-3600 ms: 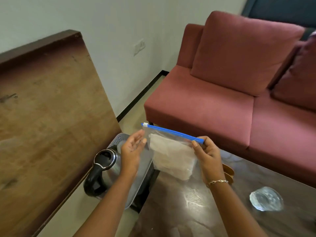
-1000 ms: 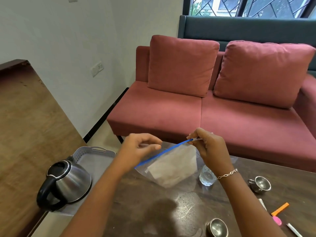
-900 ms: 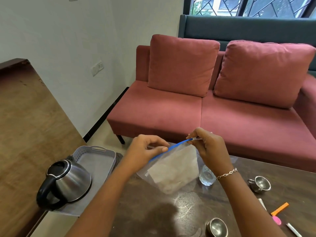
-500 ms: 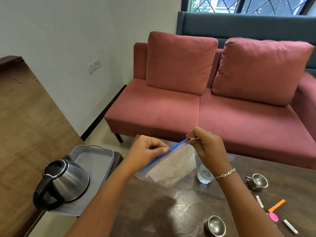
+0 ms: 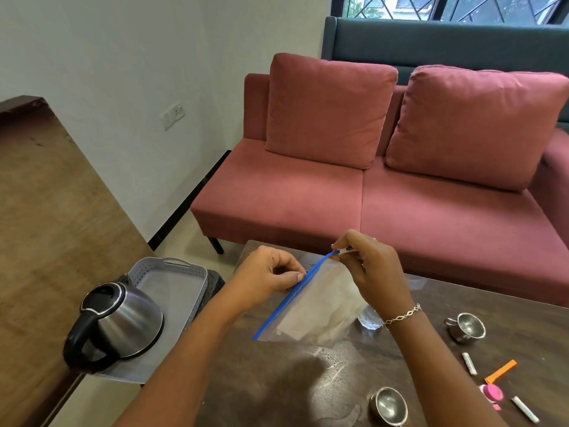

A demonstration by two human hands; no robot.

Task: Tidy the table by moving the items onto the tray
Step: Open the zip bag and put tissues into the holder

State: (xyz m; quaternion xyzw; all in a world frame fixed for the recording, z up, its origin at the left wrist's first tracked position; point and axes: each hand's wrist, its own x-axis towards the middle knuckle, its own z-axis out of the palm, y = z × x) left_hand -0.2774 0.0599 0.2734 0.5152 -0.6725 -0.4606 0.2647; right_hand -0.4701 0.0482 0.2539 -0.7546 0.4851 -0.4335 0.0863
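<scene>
A clear zip bag (image 5: 314, 312) with a blue seal strip and a folded white sheet inside hangs above the dark table (image 5: 277, 380). My left hand (image 5: 271, 278) pinches the blue strip near its middle. My right hand (image 5: 369, 272) pinches the white slider at the strip's far end. The grey tray (image 5: 172, 282) sits left of the table, with a steel kettle (image 5: 117, 325) with a black handle standing on it. On the table are two small steel cups (image 5: 466, 327) (image 5: 388, 405), a glass (image 5: 368, 318) behind my right wrist, white chalk sticks (image 5: 469, 363), an orange piece (image 5: 500, 371) and a pink item (image 5: 492, 393).
A red sofa (image 5: 385, 198) with two cushions stands right behind the table's far edge. A brown wooden surface (image 5: 46, 226) runs along the left, next to the tray. Pale floor shows between the tray and the sofa.
My left hand has slid along the blue strip toward the right hand, and the bag's near end has dropped lower. The view has shifted slightly left.
</scene>
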